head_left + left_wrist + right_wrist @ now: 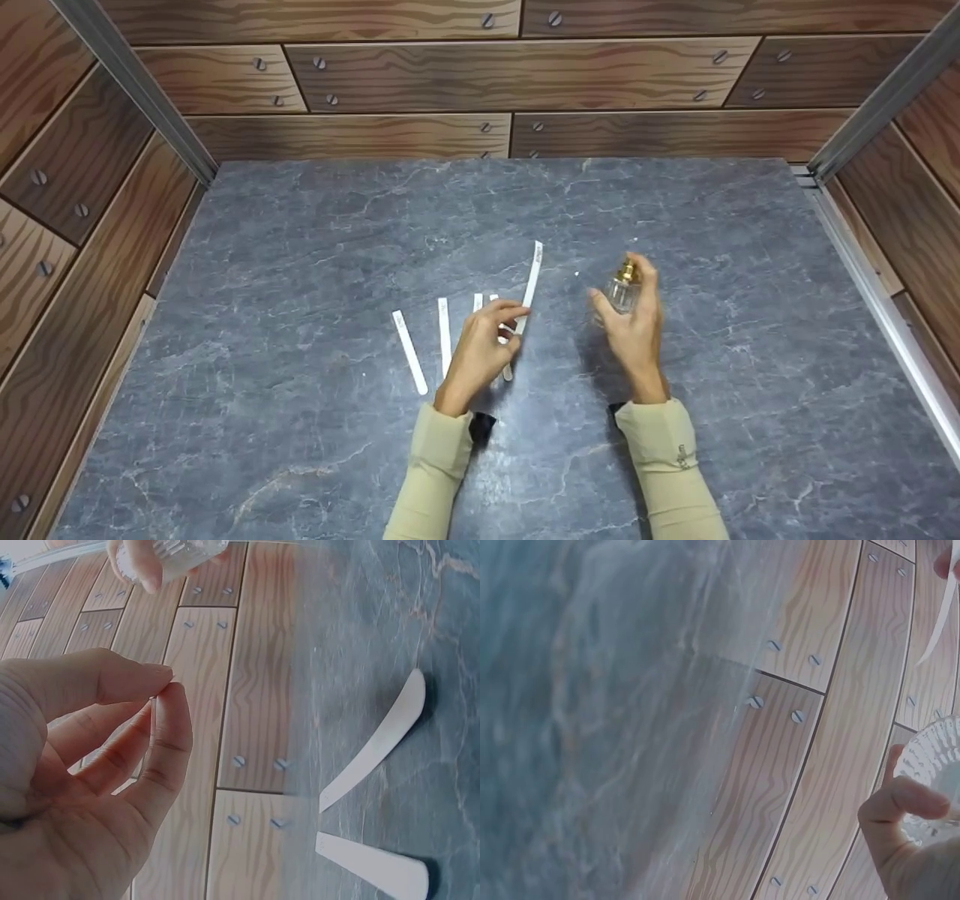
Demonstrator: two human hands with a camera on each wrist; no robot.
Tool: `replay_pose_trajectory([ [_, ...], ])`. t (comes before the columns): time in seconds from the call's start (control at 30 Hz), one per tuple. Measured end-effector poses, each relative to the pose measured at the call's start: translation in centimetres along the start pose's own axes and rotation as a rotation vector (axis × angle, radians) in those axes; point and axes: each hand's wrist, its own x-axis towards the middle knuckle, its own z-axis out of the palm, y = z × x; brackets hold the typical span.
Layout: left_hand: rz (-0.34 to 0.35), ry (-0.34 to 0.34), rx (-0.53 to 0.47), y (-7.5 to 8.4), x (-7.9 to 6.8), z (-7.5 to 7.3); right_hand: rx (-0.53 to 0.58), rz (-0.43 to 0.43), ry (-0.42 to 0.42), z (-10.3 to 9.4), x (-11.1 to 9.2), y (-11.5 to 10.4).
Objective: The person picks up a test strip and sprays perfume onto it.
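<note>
The step in hand looks like bringing a spray bottle and a paper strip together, and doing it well probably rests on a light, steady pinch and a level bottle. The left hand (476,345) grasps the held strip (531,281) near its lower part, between thumb and fingertips, the other fingers curled loosely beneath; most of the strip's length rises free above the pinch, its lettered end pointing away from the person. That long free part bends a little, so it would likely flutter under a burst of spray; gripping firmly without creasing it should help. The right hand (637,322) is wrapped around the clear bottle (622,294), thumb on one side and forefinger up at the gold top (627,271), to the right of the strip and well apart from it. I cannot tell which way the nozzle faces, so it seems wise to check that before pressing, then aim at the free end rather than the fingers. Four loose strips lie on the surface (315,247): the leftmost strip (409,352), the next strip (444,334), and two partly hidden by the left hand; spraying clear of these would avoid wetting them.
</note>
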Motion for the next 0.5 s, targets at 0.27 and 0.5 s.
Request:
replay_pose_trajectory([
  [0.27, -0.008, -0.007, -0.021, -0.6, 0.0, -0.2, 0.085, 0.023, 0.036, -0.8, 0.3, 0.2],
  [0.5, -0.072, -0.071, -0.023, -0.7, 0.7, 0.5, 0.130, 0.059, 0.069, -1.5, 0.3, 0.3],
])
